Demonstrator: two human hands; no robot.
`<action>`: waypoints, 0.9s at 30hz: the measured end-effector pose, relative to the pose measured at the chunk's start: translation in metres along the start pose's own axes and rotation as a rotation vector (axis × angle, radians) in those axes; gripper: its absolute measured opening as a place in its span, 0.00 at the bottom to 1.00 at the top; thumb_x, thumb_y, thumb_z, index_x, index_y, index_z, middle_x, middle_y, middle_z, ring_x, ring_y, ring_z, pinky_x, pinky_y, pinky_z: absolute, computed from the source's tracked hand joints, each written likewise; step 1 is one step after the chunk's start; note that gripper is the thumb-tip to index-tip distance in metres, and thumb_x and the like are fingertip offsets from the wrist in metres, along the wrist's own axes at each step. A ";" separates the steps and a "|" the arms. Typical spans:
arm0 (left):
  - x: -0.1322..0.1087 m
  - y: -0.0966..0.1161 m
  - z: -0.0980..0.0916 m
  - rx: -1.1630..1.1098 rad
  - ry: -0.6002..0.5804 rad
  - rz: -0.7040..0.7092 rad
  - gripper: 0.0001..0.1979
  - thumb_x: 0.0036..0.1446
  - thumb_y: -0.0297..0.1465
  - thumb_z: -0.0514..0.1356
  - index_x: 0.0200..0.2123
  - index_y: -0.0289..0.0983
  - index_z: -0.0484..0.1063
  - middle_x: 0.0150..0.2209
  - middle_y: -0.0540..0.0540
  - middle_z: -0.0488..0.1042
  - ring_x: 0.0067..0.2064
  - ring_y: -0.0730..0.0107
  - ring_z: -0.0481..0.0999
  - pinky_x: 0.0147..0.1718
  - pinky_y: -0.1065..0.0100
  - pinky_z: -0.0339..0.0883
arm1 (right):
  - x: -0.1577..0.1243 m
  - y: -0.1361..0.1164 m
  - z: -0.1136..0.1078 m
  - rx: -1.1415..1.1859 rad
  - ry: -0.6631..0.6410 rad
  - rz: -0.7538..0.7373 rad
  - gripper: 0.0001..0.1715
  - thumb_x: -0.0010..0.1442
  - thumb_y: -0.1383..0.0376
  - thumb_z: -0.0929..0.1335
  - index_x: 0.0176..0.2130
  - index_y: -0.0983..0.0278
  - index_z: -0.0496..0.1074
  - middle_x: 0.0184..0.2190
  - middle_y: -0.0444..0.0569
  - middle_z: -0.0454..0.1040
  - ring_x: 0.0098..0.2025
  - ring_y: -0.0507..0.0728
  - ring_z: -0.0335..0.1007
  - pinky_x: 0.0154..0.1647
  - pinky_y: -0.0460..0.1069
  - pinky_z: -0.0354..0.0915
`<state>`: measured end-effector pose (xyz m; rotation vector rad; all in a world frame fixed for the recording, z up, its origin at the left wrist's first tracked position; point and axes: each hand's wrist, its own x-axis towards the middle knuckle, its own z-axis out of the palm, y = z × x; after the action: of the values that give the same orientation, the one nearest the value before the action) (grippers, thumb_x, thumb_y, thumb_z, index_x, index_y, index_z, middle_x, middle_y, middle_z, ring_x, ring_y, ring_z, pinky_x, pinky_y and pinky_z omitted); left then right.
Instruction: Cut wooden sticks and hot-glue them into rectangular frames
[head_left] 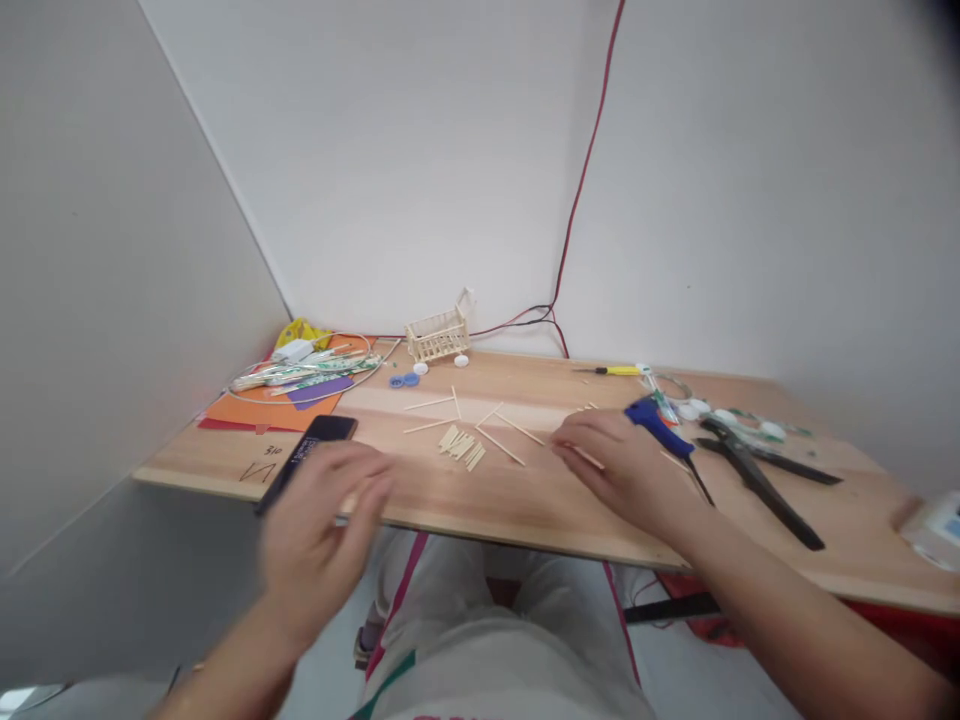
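Near the front left edge, my left hand (326, 525) is blurred by motion, its thumb apart from the fingers and nothing visible in it. A dark phone (330, 430) lies partly under that hand. On the right, the fingertips of my right hand (622, 465) are drawn together low over the tabletop. One thin wooden stick (589, 458) shows between these fingers; its ends are hidden. Between my hands lies a row of short cut sticks (461, 447). Longer sticks (501, 447) lie loosely around it.
A small stick-built cart (439, 335) stands by the wall, blue caps (403, 380) before it. Coloured paper (251, 408) and bundled sticks are at left. Right of my right hand are a blue glue gun (660, 425), black-handled cutters (761, 480) and a yellow knife (615, 370).
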<state>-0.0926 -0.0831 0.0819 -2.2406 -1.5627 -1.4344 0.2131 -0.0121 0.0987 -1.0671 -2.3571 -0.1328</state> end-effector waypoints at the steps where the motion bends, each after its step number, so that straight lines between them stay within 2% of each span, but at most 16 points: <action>1: 0.001 -0.008 0.016 -0.019 -0.040 0.001 0.06 0.58 0.30 0.55 0.38 0.39 0.71 0.39 0.46 0.72 0.40 0.69 0.71 0.40 0.65 0.68 | 0.004 0.002 0.008 0.034 -0.063 -0.011 0.12 0.63 0.65 0.60 0.36 0.62 0.72 0.34 0.52 0.74 0.38 0.56 0.69 0.39 0.51 0.64; 5: 0.001 -0.040 0.075 -0.001 -0.258 -0.013 0.07 0.58 0.29 0.54 0.35 0.37 0.71 0.35 0.45 0.73 0.39 0.67 0.70 0.39 0.64 0.66 | 0.013 0.028 0.053 0.108 -0.219 -0.026 0.12 0.63 0.66 0.60 0.36 0.64 0.72 0.34 0.53 0.73 0.36 0.55 0.68 0.38 0.50 0.61; 8: 0.005 -0.054 0.095 0.113 -0.353 -0.035 0.09 0.58 0.31 0.53 0.35 0.37 0.72 0.35 0.44 0.74 0.39 0.65 0.70 0.40 0.62 0.64 | 0.026 0.048 0.075 0.130 -0.290 -0.039 0.11 0.62 0.67 0.61 0.35 0.65 0.72 0.32 0.52 0.73 0.36 0.55 0.68 0.38 0.49 0.60; 11: 0.017 -0.066 0.097 0.193 -0.412 -0.046 0.09 0.59 0.32 0.52 0.35 0.37 0.72 0.37 0.44 0.74 0.40 0.63 0.70 0.40 0.61 0.63 | 0.038 0.061 0.083 0.143 -0.321 -0.036 0.11 0.61 0.67 0.61 0.35 0.64 0.72 0.32 0.51 0.73 0.36 0.54 0.68 0.38 0.48 0.59; 15: 0.042 -0.085 0.097 0.267 -0.427 -0.075 0.10 0.57 0.32 0.54 0.38 0.38 0.72 0.40 0.43 0.73 0.43 0.61 0.69 0.44 0.60 0.62 | 0.049 0.070 0.086 0.144 -0.312 -0.011 0.11 0.61 0.67 0.61 0.35 0.65 0.72 0.32 0.51 0.73 0.35 0.54 0.68 0.37 0.48 0.60; 21: 0.072 -0.110 0.106 0.198 -0.499 -0.065 0.15 0.54 0.29 0.55 0.46 0.37 0.68 0.48 0.42 0.70 0.49 0.61 0.67 0.49 0.60 0.61 | 0.050 0.077 0.084 0.163 -0.227 0.068 0.11 0.61 0.67 0.61 0.34 0.64 0.72 0.32 0.51 0.74 0.34 0.54 0.69 0.36 0.48 0.62; 24: 0.084 -0.113 0.103 0.251 -0.536 -0.145 0.16 0.54 0.29 0.53 0.46 0.37 0.69 0.47 0.41 0.70 0.48 0.61 0.69 0.48 0.62 0.62 | 0.040 0.084 0.081 0.148 -0.208 0.116 0.10 0.60 0.67 0.61 0.34 0.63 0.72 0.32 0.51 0.74 0.33 0.54 0.70 0.35 0.48 0.63; 27: 0.098 -0.112 0.102 0.372 -0.613 -0.233 0.13 0.54 0.30 0.51 0.39 0.37 0.72 0.40 0.42 0.74 0.42 0.62 0.72 0.40 0.66 0.63 | 0.031 0.091 0.079 0.133 -0.201 0.166 0.10 0.59 0.67 0.62 0.34 0.63 0.72 0.33 0.50 0.74 0.33 0.54 0.70 0.34 0.48 0.63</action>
<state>-0.1066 0.0926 0.0447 -2.4328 -2.0916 -0.4075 0.2270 0.0943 0.0362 -1.2543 -2.4000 0.1978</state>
